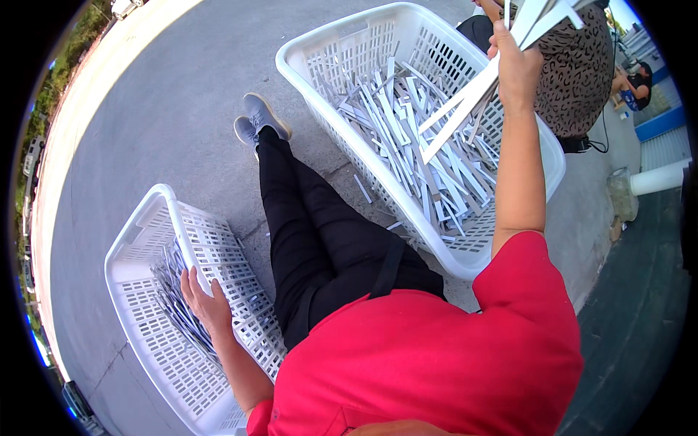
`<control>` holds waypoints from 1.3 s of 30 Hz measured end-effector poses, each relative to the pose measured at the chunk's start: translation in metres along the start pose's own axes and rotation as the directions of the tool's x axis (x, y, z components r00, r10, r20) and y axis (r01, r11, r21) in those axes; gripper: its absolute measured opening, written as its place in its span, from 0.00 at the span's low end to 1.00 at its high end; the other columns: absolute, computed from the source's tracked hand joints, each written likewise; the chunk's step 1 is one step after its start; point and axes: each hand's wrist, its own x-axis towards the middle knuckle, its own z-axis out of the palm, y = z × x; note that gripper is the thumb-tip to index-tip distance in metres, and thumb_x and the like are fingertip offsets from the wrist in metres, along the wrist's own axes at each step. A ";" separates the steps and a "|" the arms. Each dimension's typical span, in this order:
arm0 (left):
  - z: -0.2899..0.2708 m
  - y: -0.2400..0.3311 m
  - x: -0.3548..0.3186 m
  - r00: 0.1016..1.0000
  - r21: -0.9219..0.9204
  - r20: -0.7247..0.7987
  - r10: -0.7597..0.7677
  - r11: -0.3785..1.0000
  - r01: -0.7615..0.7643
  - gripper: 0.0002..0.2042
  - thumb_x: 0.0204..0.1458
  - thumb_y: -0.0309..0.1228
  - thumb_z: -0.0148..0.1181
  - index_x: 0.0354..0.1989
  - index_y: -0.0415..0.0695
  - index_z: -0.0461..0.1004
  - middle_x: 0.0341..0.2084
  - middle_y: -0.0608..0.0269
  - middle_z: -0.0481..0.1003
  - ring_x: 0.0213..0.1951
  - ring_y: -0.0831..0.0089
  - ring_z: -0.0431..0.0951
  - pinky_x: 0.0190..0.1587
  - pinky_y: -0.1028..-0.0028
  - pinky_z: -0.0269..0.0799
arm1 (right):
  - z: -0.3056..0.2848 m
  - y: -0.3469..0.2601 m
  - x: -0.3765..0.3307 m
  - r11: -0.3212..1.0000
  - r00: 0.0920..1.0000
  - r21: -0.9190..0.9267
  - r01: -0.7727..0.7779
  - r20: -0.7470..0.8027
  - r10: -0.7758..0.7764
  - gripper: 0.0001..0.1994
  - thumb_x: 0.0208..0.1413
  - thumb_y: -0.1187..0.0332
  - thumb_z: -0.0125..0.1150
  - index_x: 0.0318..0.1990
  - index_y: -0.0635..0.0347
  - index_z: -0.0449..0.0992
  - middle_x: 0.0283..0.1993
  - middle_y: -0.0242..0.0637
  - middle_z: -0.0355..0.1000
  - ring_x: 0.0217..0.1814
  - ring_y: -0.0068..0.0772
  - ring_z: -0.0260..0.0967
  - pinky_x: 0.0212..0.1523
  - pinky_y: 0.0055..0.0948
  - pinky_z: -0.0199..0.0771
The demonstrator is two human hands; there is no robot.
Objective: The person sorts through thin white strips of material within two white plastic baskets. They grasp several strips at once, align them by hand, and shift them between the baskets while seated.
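My right hand (519,71) is raised over the far right end of a large white plastic basket (320,109), closed around a bunch of flat white strips (469,98). The strips stick out past both sides of the fist. Below them a loose heap of white and grey strips (407,131) fills much of the basket's floor. On the left, my left hand (206,299) is at the inner rim of a second white basket (138,280), its fingers apart and nothing seen in them. Thin grey strips (178,291) lie bundled in that basket, partly hidden by the hand and rim.
My outstretched legs (302,211) lie between the baskets. A few stray strips (363,189) are on the concrete floor (167,123). Close by the big basket's right end sits a person in leopard-print clothing (574,73); another person (638,86) is farther back. A white pipe (658,178) stands at right.
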 end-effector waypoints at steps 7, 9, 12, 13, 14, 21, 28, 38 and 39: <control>0.022 -0.062 -0.043 0.916 0.132 0.089 -0.392 0.916 0.379 0.32 0.45 0.31 0.59 0.59 0.37 0.54 0.57 0.44 0.56 0.59 0.50 0.56 0.59 0.61 0.54 | 0.024 0.176 -0.196 0.680 0.745 -0.727 -0.098 0.399 0.534 0.32 0.49 0.51 0.57 0.56 0.64 0.63 0.55 0.50 0.63 0.59 0.48 0.59 0.57 0.40 0.59; 0.022 -0.054 -0.040 0.843 0.118 0.231 -0.486 0.874 0.471 0.33 0.45 0.34 0.57 0.60 0.36 0.53 0.53 0.39 0.62 0.55 0.48 0.62 0.55 0.61 0.59 | 0.036 0.144 -0.222 0.614 0.441 -0.600 -0.512 0.429 0.788 0.25 0.52 0.49 0.49 0.46 0.63 0.72 0.41 0.53 0.72 0.49 0.50 0.68 0.52 0.39 0.64; 0.032 -0.070 -0.046 0.842 0.177 0.223 -0.491 0.870 0.461 0.33 0.46 0.37 0.55 0.60 0.36 0.52 0.48 0.37 0.67 0.48 0.44 0.69 0.50 0.59 0.63 | 0.033 0.190 -0.236 0.660 0.646 -0.719 -0.219 0.400 0.650 0.24 0.53 0.49 0.46 0.35 0.64 0.76 0.32 0.48 0.74 0.38 0.45 0.72 0.41 0.37 0.68; 0.029 -0.064 -0.044 0.827 0.181 0.235 -0.511 0.859 0.479 0.33 0.46 0.37 0.55 0.60 0.37 0.52 0.48 0.37 0.67 0.48 0.44 0.69 0.50 0.58 0.63 | 0.032 0.191 -0.235 0.692 0.666 -0.688 -0.218 0.414 0.621 0.23 0.53 0.51 0.46 0.36 0.64 0.76 0.31 0.47 0.74 0.37 0.45 0.72 0.40 0.37 0.68; 0.027 -0.059 -0.042 0.812 0.184 0.248 -0.529 0.848 0.496 0.33 0.46 0.38 0.55 0.60 0.37 0.52 0.48 0.38 0.67 0.48 0.44 0.69 0.50 0.58 0.63 | 0.029 0.192 -0.236 0.724 0.685 -0.656 -0.216 0.427 0.591 0.22 0.54 0.52 0.46 0.36 0.64 0.76 0.30 0.45 0.74 0.35 0.44 0.72 0.38 0.38 0.68; 0.024 -0.057 -0.047 0.853 0.202 0.187 -0.488 0.869 0.452 0.31 0.46 0.37 0.54 0.57 0.35 0.55 0.42 0.36 0.70 0.44 0.42 0.71 0.46 0.56 0.66 | 0.024 0.114 -0.237 0.874 0.745 -0.469 -0.128 0.536 0.397 0.17 0.53 0.58 0.52 0.41 0.64 0.71 0.40 0.50 0.72 0.45 0.51 0.69 0.45 0.42 0.68; 0.035 -0.063 -0.045 0.867 0.207 0.183 -0.464 0.880 0.427 0.27 0.47 0.35 0.54 0.55 0.34 0.56 0.39 0.35 0.71 0.42 0.42 0.72 0.45 0.55 0.66 | 0.034 0.084 -0.244 0.763 0.636 -0.582 0.281 0.709 0.306 0.32 0.45 0.66 0.63 0.55 0.68 0.52 0.46 0.50 0.61 0.48 0.51 0.63 0.45 0.41 0.70; 0.037 -0.071 -0.044 0.875 0.241 0.149 -0.460 0.875 0.419 0.24 0.48 0.36 0.56 0.51 0.37 0.58 0.39 0.37 0.72 0.42 0.42 0.72 0.44 0.54 0.66 | 0.108 0.091 -0.222 0.730 0.686 -0.650 0.211 0.631 0.363 0.31 0.45 0.62 0.63 0.54 0.64 0.56 0.48 0.46 0.61 0.50 0.48 0.63 0.47 0.40 0.68; 0.035 -0.067 -0.041 0.869 0.260 0.161 -0.467 0.870 0.419 0.25 0.48 0.36 0.55 0.51 0.37 0.58 0.39 0.37 0.72 0.42 0.42 0.72 0.44 0.54 0.66 | 0.114 0.094 -0.223 0.734 0.692 -0.645 0.214 0.630 0.352 0.31 0.46 0.62 0.62 0.55 0.62 0.56 0.49 0.45 0.61 0.51 0.48 0.62 0.47 0.40 0.67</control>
